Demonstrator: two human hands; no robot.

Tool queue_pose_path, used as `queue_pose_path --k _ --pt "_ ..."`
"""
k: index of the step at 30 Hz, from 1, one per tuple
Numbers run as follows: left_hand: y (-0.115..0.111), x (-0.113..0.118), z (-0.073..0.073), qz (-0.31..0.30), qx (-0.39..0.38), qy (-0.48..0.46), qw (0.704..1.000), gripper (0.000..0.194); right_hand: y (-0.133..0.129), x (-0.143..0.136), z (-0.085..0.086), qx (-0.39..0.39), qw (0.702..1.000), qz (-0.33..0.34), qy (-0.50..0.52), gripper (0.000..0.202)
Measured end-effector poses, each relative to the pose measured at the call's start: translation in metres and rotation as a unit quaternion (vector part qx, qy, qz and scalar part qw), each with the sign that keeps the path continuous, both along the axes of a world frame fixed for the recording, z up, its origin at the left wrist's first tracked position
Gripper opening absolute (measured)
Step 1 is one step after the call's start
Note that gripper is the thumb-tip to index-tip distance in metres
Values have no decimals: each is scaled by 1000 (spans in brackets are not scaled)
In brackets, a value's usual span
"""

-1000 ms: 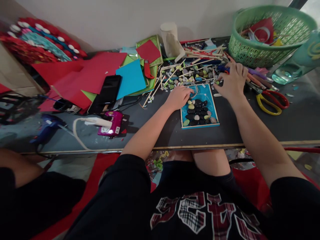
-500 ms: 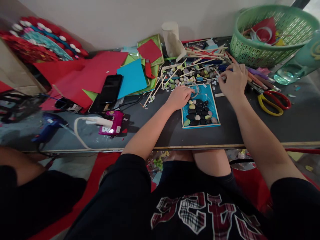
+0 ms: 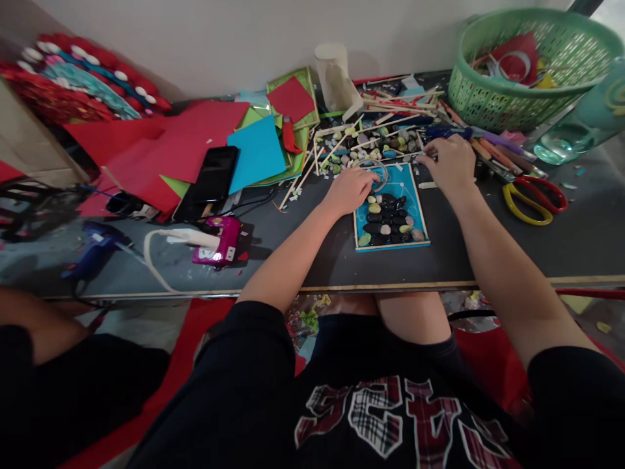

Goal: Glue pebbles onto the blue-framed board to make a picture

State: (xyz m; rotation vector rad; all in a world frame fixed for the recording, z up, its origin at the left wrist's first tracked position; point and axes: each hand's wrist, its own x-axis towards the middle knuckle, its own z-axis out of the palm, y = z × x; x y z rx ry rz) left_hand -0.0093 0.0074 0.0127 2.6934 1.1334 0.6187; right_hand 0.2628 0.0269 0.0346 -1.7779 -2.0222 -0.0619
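Observation:
A blue board (image 3: 413, 205) with a thin wooden frame lies on the table in front of me, with rows of black, yellow and pinkish pebbles (image 3: 388, 219) on its lower part. At the board's upper left, my left hand (image 3: 350, 189) is closed on a coil of thin wire (image 3: 382, 174), its fingers curled at the coil's edge. My right hand (image 3: 452, 163) is just right of the board's top corner, thumb and fingers pinched together. Something small and pale may be between the fingertips, too small to name. A heap of loose pebbles (image 3: 375, 140) and wooden sticks lies behind the board.
Scissors (image 3: 534, 200), pens and a green basket (image 3: 517, 104) are to the right. Coloured paper (image 3: 258, 153), a phone (image 3: 218, 174), a pink power adapter (image 3: 219, 241) and a blue glue gun (image 3: 97, 247) lie to the left. Another person's arm (image 3: 39, 319) shows at the far left.
My right hand has moved slightly left and down, its fingertips now nearer the board's top right corner. My left hand, the coil and the board have stayed in place.

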Motion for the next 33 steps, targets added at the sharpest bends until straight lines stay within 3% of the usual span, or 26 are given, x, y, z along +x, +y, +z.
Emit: queue_pose_path --k 7,13,16,19,24,28,33 --pt "-1 0 1 -2 -3 -1 1000 44 1 2 3 -16 1000 -8 21 43" --pt "0 0 -2 -2 -10 -16 1000 43 5 5 1 -19 999 8 33 36" --pt "3 -3 -3 52 -18 -80 995 48 2 2 2 -8 1000 14 19 27" --pt "11 -1 3 108 3 -138 985 54 -4 -3 4 -14 999 26 14 36" --pt "35 33 15 57 -12 -117 991 47 -12 -12 2 -13 1000 7 4 40" --pt "61 75 9 25 -32 -86 996 38 -17 -16 0 -9 1000 -1 11 45" --pt "71 102 7 72 -27 -32 997 23 -16 -14 -3 -15 999 -30 16 44"
